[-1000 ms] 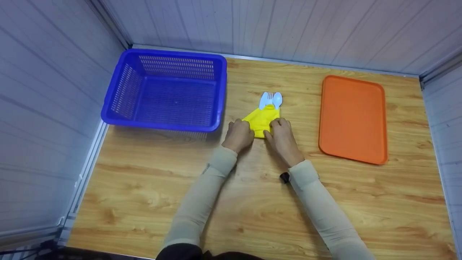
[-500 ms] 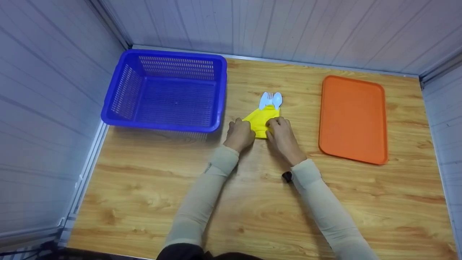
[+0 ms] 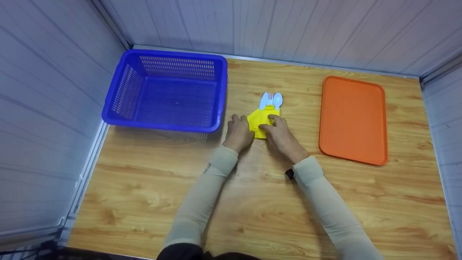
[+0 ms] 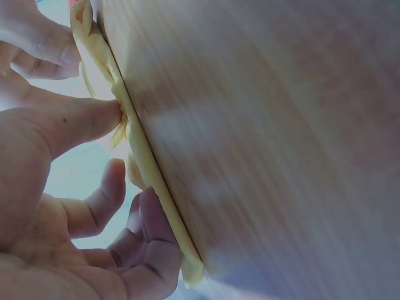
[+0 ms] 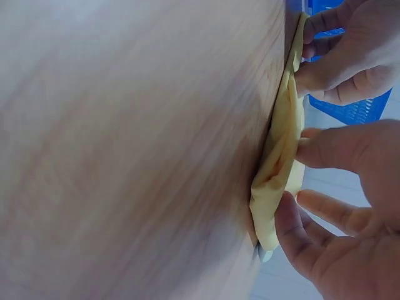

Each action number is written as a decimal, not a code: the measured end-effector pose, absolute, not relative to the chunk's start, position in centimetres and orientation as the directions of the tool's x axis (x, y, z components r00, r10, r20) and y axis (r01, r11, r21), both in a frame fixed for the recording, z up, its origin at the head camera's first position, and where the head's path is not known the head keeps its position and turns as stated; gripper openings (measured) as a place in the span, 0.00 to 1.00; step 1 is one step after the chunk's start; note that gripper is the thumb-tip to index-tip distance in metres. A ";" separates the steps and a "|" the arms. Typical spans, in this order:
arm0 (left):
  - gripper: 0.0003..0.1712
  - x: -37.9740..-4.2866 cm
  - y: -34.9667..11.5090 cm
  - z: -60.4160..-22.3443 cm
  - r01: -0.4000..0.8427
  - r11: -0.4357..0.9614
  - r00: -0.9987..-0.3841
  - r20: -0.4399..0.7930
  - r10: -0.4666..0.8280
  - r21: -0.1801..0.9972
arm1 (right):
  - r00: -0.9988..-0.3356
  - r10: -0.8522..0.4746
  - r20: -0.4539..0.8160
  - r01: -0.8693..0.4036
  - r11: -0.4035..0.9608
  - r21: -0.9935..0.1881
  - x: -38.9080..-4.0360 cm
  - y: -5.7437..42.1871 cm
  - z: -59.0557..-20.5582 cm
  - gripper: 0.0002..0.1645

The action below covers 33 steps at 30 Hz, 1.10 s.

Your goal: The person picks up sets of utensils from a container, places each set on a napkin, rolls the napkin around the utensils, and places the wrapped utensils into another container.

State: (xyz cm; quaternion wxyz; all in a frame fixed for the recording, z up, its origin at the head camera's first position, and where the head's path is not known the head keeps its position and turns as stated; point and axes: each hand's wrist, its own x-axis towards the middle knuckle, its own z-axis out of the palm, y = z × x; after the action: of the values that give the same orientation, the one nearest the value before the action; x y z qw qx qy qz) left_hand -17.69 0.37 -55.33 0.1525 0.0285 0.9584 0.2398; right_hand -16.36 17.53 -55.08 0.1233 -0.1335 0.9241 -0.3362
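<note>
In the head view a folded yellow cloth (image 3: 260,120) lies on the wooden table, wrapped around a white plastic knife (image 3: 263,101), fork (image 3: 270,96) and spoon (image 3: 277,100). Their heads stick out at its far end; the handles are hidden. My left hand (image 3: 239,133) rests at the cloth's left edge, thumb pressing on it and fingers spread along the border in the left wrist view. From the right, my right hand (image 3: 281,137) touches the cloth's top with thumb and fingertips, apart from one another. The wrist view shows the cloth (image 5: 281,144) lying low and creased under both hands.
A blue perforated basket (image 3: 164,125) stands at the back left, close to the left hand. An orange tray (image 3: 353,119) lies flat on the right. Pale panel walls (image 3: 274,32) close off the back and both sides of the table (image 3: 252,202).
The right hand's thumb has slid left over the cloth and its fingers have spread. The left hand's fingers have straightened outward a little. The cloth and cutlery stay in place.
</note>
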 end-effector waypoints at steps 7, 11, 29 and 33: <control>0.18 -17.5 0.3 -55.4 0.029 0.877 -0.960 -0.230 0.158 0.480 | -0.857 -0.510 -0.068 -0.440 0.795 -0.417 -16.4 17.9 -54.9 0.20; 0.12 -17.4 0.5 -55.3 0.054 0.872 -0.957 -0.223 0.184 0.486 | -0.825 -0.562 -0.065 -0.502 0.780 -0.374 -16.6 17.9 -54.9 0.21; 0.14 -16.7 0.3 -55.5 0.105 0.905 -0.962 -0.187 0.197 0.411 | -0.745 -0.654 -0.130 -0.614 0.749 -0.250 -17.8 18.3 -54.5 0.25; 0.15 -16.0 0.0 -55.3 0.149 0.922 -0.965 -0.149 0.214 0.359 | -0.716 -0.689 -0.109 -0.653 0.717 -0.243 -18.3 18.6 -54.5 0.21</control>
State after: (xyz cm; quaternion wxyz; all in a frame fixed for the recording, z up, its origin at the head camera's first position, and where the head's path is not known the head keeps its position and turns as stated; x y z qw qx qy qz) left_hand -16.03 -0.03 -55.25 0.0931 0.0928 0.9758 0.1750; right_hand -18.30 18.60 -54.47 0.0963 -0.3641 0.9216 -0.0936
